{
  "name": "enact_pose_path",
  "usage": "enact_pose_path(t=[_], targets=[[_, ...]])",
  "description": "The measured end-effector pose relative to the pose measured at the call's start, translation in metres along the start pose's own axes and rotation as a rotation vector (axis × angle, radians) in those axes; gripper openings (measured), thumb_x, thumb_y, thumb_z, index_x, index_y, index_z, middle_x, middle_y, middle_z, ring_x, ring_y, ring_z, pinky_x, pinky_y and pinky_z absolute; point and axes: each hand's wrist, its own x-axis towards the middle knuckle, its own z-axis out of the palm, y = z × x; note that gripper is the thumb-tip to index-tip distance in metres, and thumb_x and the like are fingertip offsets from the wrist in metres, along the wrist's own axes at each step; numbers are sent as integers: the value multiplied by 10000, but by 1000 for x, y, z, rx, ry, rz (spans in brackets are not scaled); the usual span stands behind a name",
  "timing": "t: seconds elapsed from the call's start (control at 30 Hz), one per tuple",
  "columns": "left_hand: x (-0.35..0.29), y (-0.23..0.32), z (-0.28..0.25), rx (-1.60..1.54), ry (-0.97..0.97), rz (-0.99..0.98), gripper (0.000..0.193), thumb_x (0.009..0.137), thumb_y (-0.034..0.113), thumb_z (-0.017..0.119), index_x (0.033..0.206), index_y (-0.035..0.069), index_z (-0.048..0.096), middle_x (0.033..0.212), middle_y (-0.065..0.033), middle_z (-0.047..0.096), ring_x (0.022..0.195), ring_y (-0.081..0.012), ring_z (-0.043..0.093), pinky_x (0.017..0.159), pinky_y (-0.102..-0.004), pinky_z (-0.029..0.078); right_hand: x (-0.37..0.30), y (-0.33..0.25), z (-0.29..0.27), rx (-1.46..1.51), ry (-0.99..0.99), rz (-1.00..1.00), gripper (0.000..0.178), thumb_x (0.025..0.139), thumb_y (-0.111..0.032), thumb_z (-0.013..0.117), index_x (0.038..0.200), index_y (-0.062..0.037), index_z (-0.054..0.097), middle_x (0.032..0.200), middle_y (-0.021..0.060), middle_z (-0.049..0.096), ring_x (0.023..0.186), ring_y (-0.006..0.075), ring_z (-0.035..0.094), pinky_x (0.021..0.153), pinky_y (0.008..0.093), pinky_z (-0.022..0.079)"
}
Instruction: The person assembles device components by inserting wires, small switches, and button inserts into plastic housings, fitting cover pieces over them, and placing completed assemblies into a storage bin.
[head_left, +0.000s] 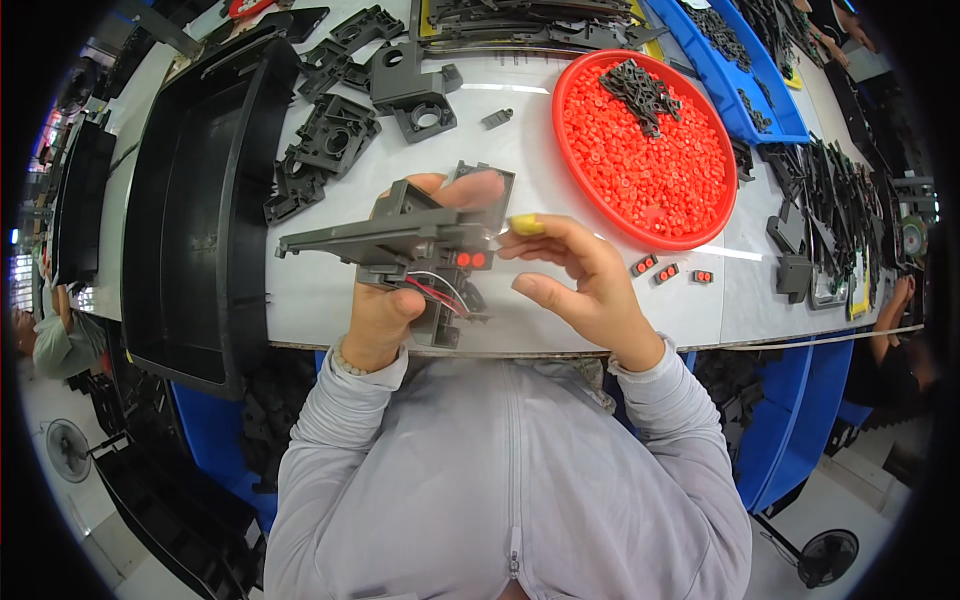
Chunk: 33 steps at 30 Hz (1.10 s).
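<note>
My left hand [378, 322] is wrapped round a dark grey plastic housing part [400, 240], held above the white table. Two red round caps [470, 260] sit side by side near its right end. Red and white wires [438, 290] loop out below it. My right hand [592, 290] is just right of the part, fingers bent and thumb apart, with nothing visible in it; whether a fingertip touches the part I cannot tell. Yellow tape [527, 224] covers one fingertip. On the table beside that hand lie small dark pieces with red caps [668, 273].
A red round tray [562, 125] of small red caps, with dark pieces on top, stands at the right. A long black bin [150, 200] is at the left. Dark housings [335, 135] lie behind my left hand. A blue tray [795, 132] and dark strips [835, 210] are farther right.
</note>
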Motion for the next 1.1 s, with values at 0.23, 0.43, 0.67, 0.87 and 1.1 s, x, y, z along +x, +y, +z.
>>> enact_pose_path(t=[0.23,0.43,0.67,0.87,1.1], targets=[[6,8,12,47,-93,28,891,675,526,728,1324,80,312,1325,-271,379,1240,-402,388,1041,-467,321,10,12,12,367,-454,103,465,811,-370,656,1072,9,587,966,83,613,945,162,549,851,279,418],[5,11,0,32,-108,29,778,735,372,676,1331,33,308,1293,-245,425,1196,-375,453,965,-443,420,8,8,15,575,-591,431,316,886,-309,578,973,-10,634,786,5,613,733,71,542,694,221,425],[2,16,1,39,-18,12,734,714,231,586,1348,10,288,1261,-232,446,1133,-328,505,947,-443,448,0,13,4,396,-304,353,351,901,-308,554,945,32,629,670,4,513,597,91,450,592,240,391],[1,8,3,-19,103,4,712,720,177,540,1364,23,277,1261,-213,453,1164,-313,478,934,-435,459,3,-12,11,221,-212,284,342,877,-299,591,700,-6,588,655,-17,475,615,58,410,546,221,315],[1,4,8,-8,178,24,683,746,62,501,1377,24,244,1279,-217,435,1188,-306,462,925,-408,470,-2,-20,15,-454,-46,-159,226,677,-112,744,860,-26,642,672,18,527,612,124,482,694,306,399]])
